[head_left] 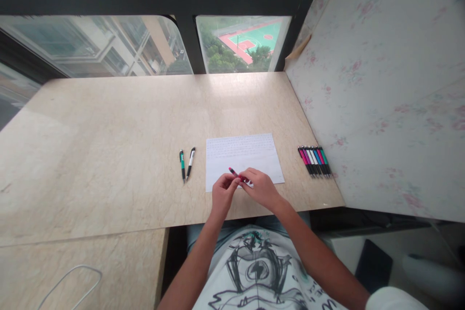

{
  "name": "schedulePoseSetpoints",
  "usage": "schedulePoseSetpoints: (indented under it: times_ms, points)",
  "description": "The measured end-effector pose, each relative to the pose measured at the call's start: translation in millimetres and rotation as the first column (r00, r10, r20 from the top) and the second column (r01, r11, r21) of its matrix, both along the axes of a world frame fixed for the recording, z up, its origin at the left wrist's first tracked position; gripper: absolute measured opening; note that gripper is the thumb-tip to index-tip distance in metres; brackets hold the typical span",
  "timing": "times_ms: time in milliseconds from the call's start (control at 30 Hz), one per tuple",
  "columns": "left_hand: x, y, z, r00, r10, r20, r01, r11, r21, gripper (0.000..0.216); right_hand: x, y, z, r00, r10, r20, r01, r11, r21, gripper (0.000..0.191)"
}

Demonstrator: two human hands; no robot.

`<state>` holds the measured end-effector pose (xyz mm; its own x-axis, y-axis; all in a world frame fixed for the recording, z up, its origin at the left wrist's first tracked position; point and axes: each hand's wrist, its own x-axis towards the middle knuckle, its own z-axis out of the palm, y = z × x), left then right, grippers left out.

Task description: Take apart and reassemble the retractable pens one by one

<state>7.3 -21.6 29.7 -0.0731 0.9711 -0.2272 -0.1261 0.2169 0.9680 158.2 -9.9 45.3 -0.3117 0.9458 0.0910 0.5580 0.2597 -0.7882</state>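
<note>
In the head view, a red pen (233, 172) with a black section is held over the lower part of a sheet of paper (244, 164) with lines of handwriting. My left hand (223, 193) pinches the pen's near end between thumb and fingers. My right hand (262, 187) grips it from the other side, its fingertips meeting those of my left. Much of the pen is hidden by the fingers. Left of the paper lie a green pen (182, 164) and a white pen (191, 162), both with black grips.
Several coloured pens (315, 162) lie in a row beside the floral-papered wall (392, 106) on the right. The pale stone-look tabletop (119, 150) ends at a window (243, 43) at the back. A white cable (78, 267) rests at the lower left.
</note>
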Motion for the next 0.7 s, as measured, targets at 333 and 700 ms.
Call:
schedulePoseSetpoints:
  times_ms: [333,700]
  points:
    - [-18.0,2.0,-5.0,0.995,-0.003,-0.100,0.008,0.999,0.047,0.025,19.0,6.5,-18.5,0.645,-0.381,-0.663,0.089,0.898,-0.430,0.091]
    - [-31.9,10.6,-13.1,0.928,0.002,-0.373,0.066,0.983,0.170,0.011,27.9,8.2,-27.0,0.571,-0.533,-0.625,0.272,0.840,-0.468,0.084]
